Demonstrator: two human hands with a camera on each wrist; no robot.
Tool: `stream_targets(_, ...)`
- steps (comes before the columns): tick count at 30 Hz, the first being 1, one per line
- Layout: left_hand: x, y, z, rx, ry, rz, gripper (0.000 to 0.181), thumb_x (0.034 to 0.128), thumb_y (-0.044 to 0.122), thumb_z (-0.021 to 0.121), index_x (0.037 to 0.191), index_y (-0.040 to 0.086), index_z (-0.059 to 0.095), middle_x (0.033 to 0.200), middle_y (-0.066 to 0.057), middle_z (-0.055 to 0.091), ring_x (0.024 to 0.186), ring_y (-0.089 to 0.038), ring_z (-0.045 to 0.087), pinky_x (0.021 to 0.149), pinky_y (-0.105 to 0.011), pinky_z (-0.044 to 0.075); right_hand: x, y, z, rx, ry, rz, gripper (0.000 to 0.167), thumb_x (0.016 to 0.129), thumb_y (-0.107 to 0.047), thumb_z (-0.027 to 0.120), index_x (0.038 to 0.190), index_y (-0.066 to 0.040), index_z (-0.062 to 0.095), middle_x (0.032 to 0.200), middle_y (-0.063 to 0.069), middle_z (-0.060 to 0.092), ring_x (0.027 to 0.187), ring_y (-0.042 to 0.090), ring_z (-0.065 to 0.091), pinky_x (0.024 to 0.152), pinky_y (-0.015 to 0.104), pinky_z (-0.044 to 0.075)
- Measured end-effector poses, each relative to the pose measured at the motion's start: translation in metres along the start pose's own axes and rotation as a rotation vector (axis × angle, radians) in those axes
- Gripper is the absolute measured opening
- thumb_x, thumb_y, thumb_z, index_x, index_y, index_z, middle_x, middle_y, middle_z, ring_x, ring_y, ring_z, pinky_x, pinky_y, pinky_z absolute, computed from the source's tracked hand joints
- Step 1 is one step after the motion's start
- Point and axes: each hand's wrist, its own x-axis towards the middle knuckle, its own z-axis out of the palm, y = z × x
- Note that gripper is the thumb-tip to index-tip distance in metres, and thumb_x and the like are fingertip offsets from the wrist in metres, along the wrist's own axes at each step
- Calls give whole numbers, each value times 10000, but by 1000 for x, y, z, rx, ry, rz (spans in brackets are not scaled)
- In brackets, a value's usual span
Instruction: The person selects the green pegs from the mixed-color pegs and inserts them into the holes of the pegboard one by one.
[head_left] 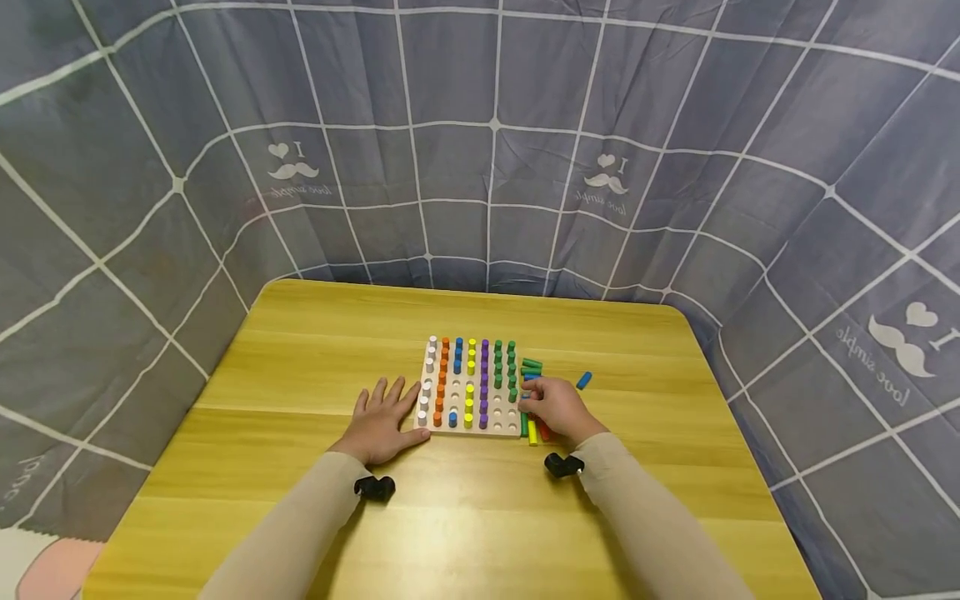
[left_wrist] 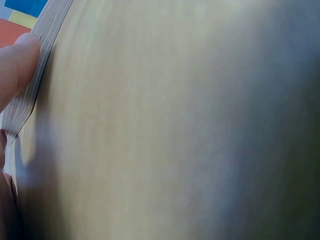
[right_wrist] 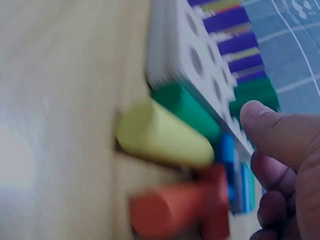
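Note:
A wooden peg board (head_left: 501,432) holds columns of white, orange, blue, yellow, purple and green pegs, with some bare holes. My left hand (head_left: 378,425) lies spread on the table at the board's left side. Its thumb (left_wrist: 22,60) touches the board's edge in the left wrist view. At the right edge is my right hand (head_left: 558,408), fingers bent, beside the green columns. In the right wrist view its thumb (right_wrist: 265,120) overlaps a green peg (right_wrist: 255,95) that stands out from the board. Whether the fingers grip that peg is unclear.
Loose pegs lie along the board's right side: green (head_left: 532,363), yellow (head_left: 532,432) and red (right_wrist: 170,207). A separate blue peg (head_left: 584,380) lies farther right on the wooden table (head_left: 450,517). Grey checked curtain (head_left: 450,167) surrounds the table's back and sides.

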Motion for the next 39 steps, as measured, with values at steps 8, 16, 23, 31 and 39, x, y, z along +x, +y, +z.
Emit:
stream_targets(8,0,1,-5,-6,2,2,948,979,746,523,1712,273,151,1780,-154,90,1633,-470,-32,1264,-714,-33,8,21,-33,-65,113,7,314,1059,-228,640,1320,-84,739,928,49,669,785,202,550,711,324,450)
stream_targets(16,-1,0,-3,-3,-7,-5,954,976,749,524,1713,277,144,1782,-147,90,1635,-466,-31,1265,-710,-32,17,39,-34,-98,100,-22,273,1054,-240,651,1259,-104,769,931,48,692,831,217,572,791,358,464)
stream_targets(23,0,-4,-3,6,-9,-1,957,977,766,499,1715,278,131,1782,-153,82,1632,-475,-29,1261,-719,-29,5,30,-29,-4,-1,-12,215,1004,-259,729,1167,-135,792,936,57,703,802,210,584,724,320,486)
stream_targets(31,4,-9,-7,-17,4,12,967,973,758,512,1714,255,145,1777,-179,87,1627,-492,-31,1256,-720,-46,-5,14,-21,14,-85,-34,147,974,-218,776,1098,-151,816,892,39,653,738,189,560,644,287,452)
stream_targets(39,9,-10,-6,-16,-17,20,970,974,766,498,1716,264,126,1778,-180,71,1625,-493,-45,1255,-719,-61,-14,15,-10,-31,-161,-108,427,881,-259,880,1269,-124,766,879,32,649,778,158,574,698,278,482)
